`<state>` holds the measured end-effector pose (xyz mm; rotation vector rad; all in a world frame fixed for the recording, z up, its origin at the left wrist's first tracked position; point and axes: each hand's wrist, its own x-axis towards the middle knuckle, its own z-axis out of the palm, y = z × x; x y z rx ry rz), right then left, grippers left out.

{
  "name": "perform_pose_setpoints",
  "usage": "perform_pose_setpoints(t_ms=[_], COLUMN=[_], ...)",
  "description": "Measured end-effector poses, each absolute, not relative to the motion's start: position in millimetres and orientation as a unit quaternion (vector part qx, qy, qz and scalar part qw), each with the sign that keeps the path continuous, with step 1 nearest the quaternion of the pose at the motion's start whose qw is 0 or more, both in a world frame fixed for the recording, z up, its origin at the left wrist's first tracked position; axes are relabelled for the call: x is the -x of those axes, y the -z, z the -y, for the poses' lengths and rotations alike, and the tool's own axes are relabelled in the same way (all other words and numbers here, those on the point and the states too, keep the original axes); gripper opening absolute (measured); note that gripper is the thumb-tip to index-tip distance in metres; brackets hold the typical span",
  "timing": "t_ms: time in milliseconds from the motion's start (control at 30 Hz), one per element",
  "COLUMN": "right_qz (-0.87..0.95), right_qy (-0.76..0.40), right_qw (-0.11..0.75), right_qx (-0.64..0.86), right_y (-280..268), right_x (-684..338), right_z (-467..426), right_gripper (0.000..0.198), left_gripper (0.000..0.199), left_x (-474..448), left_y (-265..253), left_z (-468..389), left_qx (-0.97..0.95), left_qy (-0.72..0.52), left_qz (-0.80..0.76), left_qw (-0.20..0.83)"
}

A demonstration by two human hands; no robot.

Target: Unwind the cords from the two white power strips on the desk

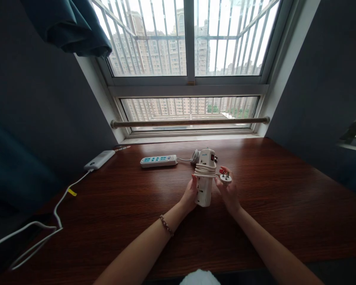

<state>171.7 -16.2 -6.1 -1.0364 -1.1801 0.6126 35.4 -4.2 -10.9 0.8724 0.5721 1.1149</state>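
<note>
A white power strip stands tilted in front of me, its own white cord wound several times around its middle. My left hand grips its left side, thumb up near the wound cord. In my right hand is the cord's white plug, with its metal prongs pointing up, just right of the strip. A red switch shows near the strip's upper end. Behind it, a second power strip, white with blue sockets, lies on the table; its coiled cord is partly hidden by the held strip.
The brown wooden table reaches back to a barred window. At the left edge lies a white device with a white cable bearing a yellow tag. A horizontal rail crosses the window. A blue curtain hangs upper left.
</note>
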Motion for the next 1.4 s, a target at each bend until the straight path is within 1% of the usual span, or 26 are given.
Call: perform_pose_setpoints(t_ms=[67,133,200,300,400,533,600,700,767,933,1100,1200,1400], right_qz=[0.505,0.483,0.455,0.437,0.439,0.416,0.403,0.374,0.354,0.369,0.374,0.358,0.290], right_qy=[-0.394,-0.492,-0.551,-0.592,-0.587,-0.577,-0.581,-0.579,-0.564,-0.515,-0.474,-0.454,-0.463], right_qw=[0.663,0.650,0.643,0.633,0.638,0.657,0.660,0.677,0.697,0.714,0.731,0.751,0.748], right_qx=[0.387,0.320,0.274,0.240,0.237,0.251,0.253,0.258,0.267,0.298,0.319,0.319,0.377], right_y=[2,-1,-3,-6,-5,-3,-3,-3,-3,-2,-1,1,6], right_x=[-170,-169,-169,-169,-169,-168,-168,-171,-175,-185,-190,-194,-201], right_z=[17,18,19,19,19,20,20,17,13,3,-1,-4,-9], right_gripper=[0.056,0.059,0.061,0.064,0.066,0.052,0.048,0.049,0.046,0.030,0.030,0.028,0.035], left_gripper=[0.065,0.062,0.056,0.052,0.055,0.055,0.053,0.045,0.041,0.038,0.040,0.045,0.044], left_x=[-36,-36,-36,-36,-39,-43,-44,-46,-47,-51,-55,-55,-47], left_y=[10,11,12,12,11,9,8,8,8,3,-8,-12,-13], left_z=[5,5,4,4,6,9,11,14,17,25,29,29,24], left_qx=[-0.412,-0.441,-0.473,-0.504,-0.518,-0.537,-0.546,-0.557,-0.566,-0.569,-0.550,-0.513,-0.408], left_qy=[-0.516,-0.529,-0.538,-0.542,-0.538,-0.514,-0.492,-0.451,-0.431,-0.416,-0.420,-0.400,-0.342], left_qz=[-0.264,-0.270,-0.276,-0.288,-0.298,-0.309,-0.329,-0.370,-0.392,-0.395,-0.405,-0.409,-0.377], left_qw=[0.704,0.673,0.641,0.608,0.594,0.592,0.592,0.592,0.583,0.589,0.598,0.640,0.758])
